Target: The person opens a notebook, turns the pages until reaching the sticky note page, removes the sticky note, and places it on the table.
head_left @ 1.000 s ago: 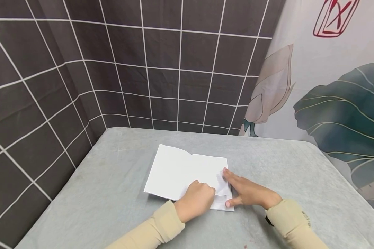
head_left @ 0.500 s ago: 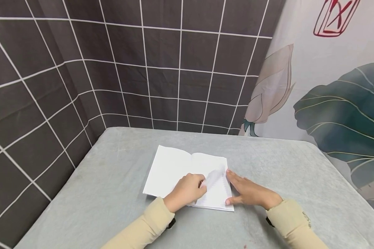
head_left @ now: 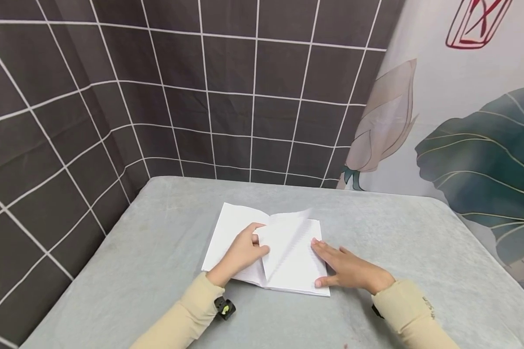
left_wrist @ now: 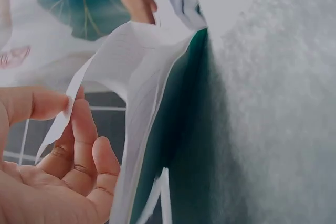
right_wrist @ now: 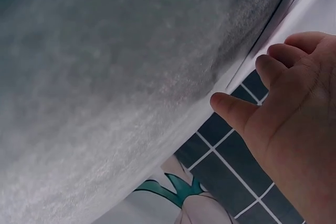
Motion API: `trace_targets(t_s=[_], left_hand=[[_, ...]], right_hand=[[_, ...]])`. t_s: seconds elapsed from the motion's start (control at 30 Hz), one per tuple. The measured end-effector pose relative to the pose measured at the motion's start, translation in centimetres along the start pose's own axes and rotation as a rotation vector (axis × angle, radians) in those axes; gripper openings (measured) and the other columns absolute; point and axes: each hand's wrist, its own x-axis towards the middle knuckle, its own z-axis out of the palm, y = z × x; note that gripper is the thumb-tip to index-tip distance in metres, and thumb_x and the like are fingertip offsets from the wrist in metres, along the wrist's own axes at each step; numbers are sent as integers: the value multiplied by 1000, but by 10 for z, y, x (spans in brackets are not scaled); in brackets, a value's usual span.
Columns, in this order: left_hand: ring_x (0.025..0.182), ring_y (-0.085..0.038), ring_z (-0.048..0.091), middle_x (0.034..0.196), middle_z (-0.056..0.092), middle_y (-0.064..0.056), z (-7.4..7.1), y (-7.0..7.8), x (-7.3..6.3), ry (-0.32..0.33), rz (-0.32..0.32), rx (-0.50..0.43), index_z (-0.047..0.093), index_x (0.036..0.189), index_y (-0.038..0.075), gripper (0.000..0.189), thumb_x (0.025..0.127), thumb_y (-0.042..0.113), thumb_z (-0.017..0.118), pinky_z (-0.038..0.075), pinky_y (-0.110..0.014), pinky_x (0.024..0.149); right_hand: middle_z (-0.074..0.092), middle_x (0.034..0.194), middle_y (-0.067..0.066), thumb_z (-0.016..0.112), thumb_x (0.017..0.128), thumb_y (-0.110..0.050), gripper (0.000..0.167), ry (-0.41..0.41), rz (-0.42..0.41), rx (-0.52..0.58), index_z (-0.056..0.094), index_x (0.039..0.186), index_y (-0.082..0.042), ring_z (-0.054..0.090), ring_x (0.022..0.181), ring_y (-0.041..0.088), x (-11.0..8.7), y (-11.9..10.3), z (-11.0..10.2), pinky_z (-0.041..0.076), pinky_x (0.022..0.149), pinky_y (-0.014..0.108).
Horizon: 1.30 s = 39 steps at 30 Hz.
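An open notebook (head_left: 303, 276) with white, faintly lined pages lies on the grey table. My left hand (head_left: 243, 249) is over its left half and pinches the edge of a lifted page (head_left: 284, 237) between thumb and fingers. In the left wrist view that page (left_wrist: 113, 59) curves up from the spine, and its edge sits between the thumb and fingertips of my left hand (left_wrist: 58, 171). A dark green cover (left_wrist: 181, 108) shows under the pages. Fingers straight and spread, my right hand (head_left: 345, 266) rests on the right page's outer edge.
The grey table (head_left: 170, 223) extends around the notebook on all sides. Behind it hangs a dark cloth with a white grid (head_left: 227, 111); to the right is a pale cloth with a leaf print (head_left: 484, 160). A black wrist device (head_left: 224, 308) sits at the left cuff.
My left hand has moved left from the right page across the spine, drawing a page up and over with it. The right hand has stayed at the notebook's right edge.
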Motion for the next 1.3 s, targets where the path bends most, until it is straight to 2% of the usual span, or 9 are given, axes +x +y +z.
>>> trace_targets(t_s=[0.13,0.33,0.4,0.53,0.6,0.7,0.83,1.1,1.3], left_hand=[[70,-11,58,82,68,-11,-9,-6,2,23,-72,-111,54,125,0,49,79,4,67,47,-25,64],[78,-15,61,100,67,-12,-26,-12,5,90,-151,-115,61,122,7,43,80,14,72,48,-28,67],[79,-15,62,103,68,-14,-32,-15,7,92,-166,-146,61,121,8,41,81,12,71,48,-28,69],[70,-14,63,94,69,-14,-44,-19,11,81,-194,-222,58,123,7,42,82,6,68,50,-27,66],[70,-15,64,99,69,-18,-49,-20,12,78,-209,-248,56,126,6,44,83,5,67,52,-29,66],[76,-19,67,112,66,-24,-56,-19,12,83,-232,-246,54,129,5,47,84,5,66,55,-33,68],[86,-22,66,120,61,-28,-64,-18,10,116,-247,-191,53,130,4,47,84,8,67,54,-34,73],[86,-22,66,123,59,-28,-74,-28,11,120,-272,-168,49,133,4,51,86,10,66,55,-34,73],[86,-22,66,123,59,-28,-81,-35,13,116,-285,-131,49,134,4,51,86,11,65,55,-34,73]], right_hand=[[23,157,19,59,79,-64,103,-2,5,-1,22,151,0,25,144,37,2,-1,1,18,109,66],[23,157,19,60,79,-64,104,-8,10,13,21,151,0,25,144,36,4,-2,2,17,109,66],[23,158,19,60,79,-64,104,-10,11,16,21,151,-1,25,144,36,4,-3,2,17,109,66],[22,158,18,60,78,-65,104,-10,14,16,20,152,-2,25,144,36,4,-3,2,16,110,66],[22,158,18,60,78,-65,104,-10,14,16,20,152,-2,25,144,36,4,-3,2,16,110,65],[23,158,18,60,78,-64,103,-5,10,14,21,152,-2,25,144,36,4,-4,2,16,110,65],[23,158,17,59,79,-64,103,2,-1,9,22,152,-3,25,144,35,4,-3,2,16,110,65],[25,158,14,60,80,-63,99,0,-34,15,24,152,-5,27,144,35,6,-2,2,16,108,68],[25,158,13,64,78,-61,97,-36,-34,30,28,151,-7,25,144,37,6,-1,0,14,107,70]])
